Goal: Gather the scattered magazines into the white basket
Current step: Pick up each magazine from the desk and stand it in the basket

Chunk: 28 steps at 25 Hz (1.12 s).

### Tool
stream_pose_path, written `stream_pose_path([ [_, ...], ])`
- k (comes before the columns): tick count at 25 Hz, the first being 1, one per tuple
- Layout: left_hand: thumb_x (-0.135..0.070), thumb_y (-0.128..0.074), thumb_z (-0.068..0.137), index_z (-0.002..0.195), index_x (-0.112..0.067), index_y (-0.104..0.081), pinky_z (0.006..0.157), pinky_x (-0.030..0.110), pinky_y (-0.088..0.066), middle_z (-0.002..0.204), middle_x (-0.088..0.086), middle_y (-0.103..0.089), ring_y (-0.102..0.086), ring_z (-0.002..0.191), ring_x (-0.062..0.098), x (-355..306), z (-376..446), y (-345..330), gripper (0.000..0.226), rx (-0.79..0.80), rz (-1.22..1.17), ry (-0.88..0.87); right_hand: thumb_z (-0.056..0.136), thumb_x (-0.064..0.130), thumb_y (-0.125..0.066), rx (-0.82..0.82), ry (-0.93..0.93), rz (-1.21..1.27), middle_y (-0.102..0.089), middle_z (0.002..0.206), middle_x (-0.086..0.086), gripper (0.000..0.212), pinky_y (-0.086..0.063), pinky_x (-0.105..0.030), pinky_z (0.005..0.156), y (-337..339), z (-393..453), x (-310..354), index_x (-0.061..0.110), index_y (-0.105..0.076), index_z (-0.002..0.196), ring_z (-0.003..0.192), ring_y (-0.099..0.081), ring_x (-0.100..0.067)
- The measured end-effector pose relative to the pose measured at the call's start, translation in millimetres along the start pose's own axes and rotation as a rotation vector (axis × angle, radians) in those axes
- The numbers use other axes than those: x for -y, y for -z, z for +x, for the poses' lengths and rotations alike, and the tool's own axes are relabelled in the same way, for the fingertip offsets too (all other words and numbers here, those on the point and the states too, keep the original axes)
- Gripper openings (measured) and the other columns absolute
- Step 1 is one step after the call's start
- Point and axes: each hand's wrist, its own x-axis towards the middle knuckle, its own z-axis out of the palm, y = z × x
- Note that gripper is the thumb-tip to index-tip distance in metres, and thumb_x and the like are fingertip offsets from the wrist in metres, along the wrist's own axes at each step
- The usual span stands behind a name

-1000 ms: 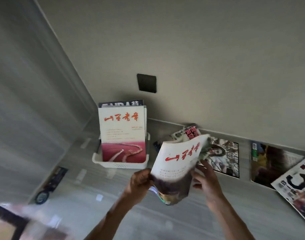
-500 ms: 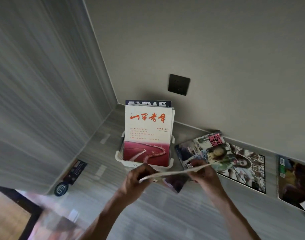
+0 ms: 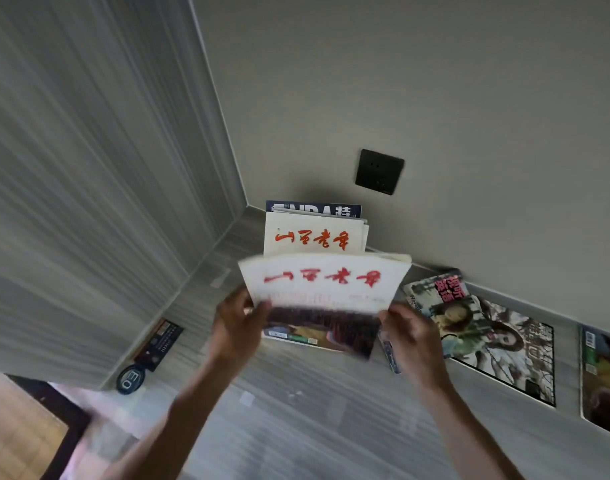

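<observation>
I hold a white magazine with red brush lettering (image 3: 326, 285) upright in both hands, right in front of the basket. My left hand (image 3: 239, 327) grips its left edge and my right hand (image 3: 409, 332) its right edge. Behind it stand a matching white magazine (image 3: 314, 237) and a dark blue one (image 3: 312, 209) in the corner; the held magazine hides the white basket. Flat on the counter to the right lie a magazine with a woman on the cover (image 3: 442, 299), a black-and-white one (image 3: 504, 351) and a green-edged one (image 3: 603, 375).
A grey wood-grain wall (image 3: 89, 185) closes the left side and a plain wall with a dark socket (image 3: 379, 172) the back. A dark card (image 3: 159, 342) and a round dark badge (image 3: 130, 378) lie at the counter's left edge, above a wooden floor (image 3: 16, 434).
The magazine, held edge-on and flat half a second ago, is now turned upright with its cover facing me and raised in front of the basket. The view has shifted left.
</observation>
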Motion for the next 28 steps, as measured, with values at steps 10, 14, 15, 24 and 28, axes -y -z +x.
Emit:
stream_pose_path([
  [10, -0.001, -0.054, 0.091, 0.104, -0.013, -0.065, 0.069, 0.024, -0.055, 0.114, 0.009, -0.071, -0.067, 0.098, 0.023, 9.3, 119.6, -13.7, 0.021, -0.038, 0.179, 0.116, 0.091, 0.017, -0.059, -0.094, -0.181, -0.179, -0.075, 0.078, -0.009, 0.016, -0.060, -0.043, 0.066, -58.6, 100.4, 15.1, 0.019, -0.069, 0.078, 0.069, -0.071, -0.029],
  [14, -0.007, -0.056, 0.092, 0.107, -0.016, -0.062, 0.070, 0.029, -0.056, 0.120, 0.011, -0.068, -0.066, 0.105, 0.028, 32.2, 133.0, -27.9, 0.018, 0.065, 0.272, 0.157, 0.089, 0.016, -0.060, -0.140, -0.321, -0.121, -0.076, 0.082, -0.008, 0.016, -0.060, -0.042, 0.071, -59.5, 106.6, -9.8, 0.022, -0.071, 0.079, 0.072, -0.071, -0.025],
  [15, -0.007, -0.056, 0.092, 0.107, -0.015, -0.061, 0.065, 0.026, -0.055, 0.121, 0.012, -0.067, -0.065, 0.108, 0.030, 37.8, 130.8, -31.0, 0.017, 0.095, 0.303, 0.186, 0.089, 0.016, -0.059, -0.125, -0.329, -0.130, -0.076, 0.081, -0.006, 0.018, -0.059, -0.038, 0.069, -60.2, 105.0, -15.7, 0.023, -0.072, 0.079, 0.070, -0.070, -0.022],
  [24, -0.009, -0.060, 0.075, 0.124, -0.011, -0.052, 0.096, 0.048, -0.047, 0.126, 0.015, -0.055, -0.052, 0.114, 0.031, 38.0, 21.7, -91.0, 0.049, 0.008, 0.219, -0.023, 0.080, 0.030, -0.063, -0.153, -0.446, -0.506, -0.068, 0.108, -0.002, 0.021, -0.048, -0.030, 0.073, -12.5, 21.9, -102.4, 0.022, -0.065, 0.099, 0.098, -0.064, -0.025],
  [28, 0.004, -0.060, 0.075, 0.114, -0.009, -0.060, 0.090, 0.047, -0.051, 0.109, 0.008, -0.064, -0.059, 0.102, 0.025, 31.1, -35.8, -141.1, 0.041, 0.179, 0.200, -0.138, 0.079, 0.034, -0.068, 0.110, -0.255, -1.111, -0.058, 0.119, -0.006, 0.044, -0.052, -0.038, 0.081, -8.9, -1.9, -139.0, 0.013, -0.059, 0.117, 0.105, -0.057, -0.028],
])
